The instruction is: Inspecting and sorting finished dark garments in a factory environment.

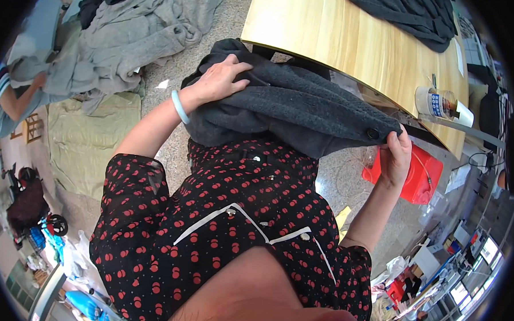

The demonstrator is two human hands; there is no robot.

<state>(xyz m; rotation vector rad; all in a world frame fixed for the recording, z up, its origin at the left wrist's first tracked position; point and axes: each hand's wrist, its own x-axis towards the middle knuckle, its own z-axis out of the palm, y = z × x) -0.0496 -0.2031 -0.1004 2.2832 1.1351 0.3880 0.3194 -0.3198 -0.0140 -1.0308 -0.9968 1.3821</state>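
The wooden table (343, 36) is the biggest thing; it fills the far right of the view, and its rounded pale edge bends toward the middle. On its far right part lies a dark grey cloth (411, 4). At the far left, on the stone floor, there is a heap of light grey garments (125, 34), and another person's arm (19, 96) reaches into it from the left edge. Near this heap a pale green sheet (90, 139) is spread on the floor.

In the middle, the person in a black dress with red dots holds a dark grey woollen garment (289, 107) in the air, just before the table edge. The left hand (222, 79) lies on the far upper part of the garment, its fingers closed into the cloth; a light blue bangle (179, 106) is on that wrist. The right hand (395, 154) pinches the right corner of the garment between thumb and fingers, just beside a dark button (373, 133).

Under the right hand, a red plastic box (427, 179) stands on the floor. On the right table edge stands a small clear bottle (438, 102).
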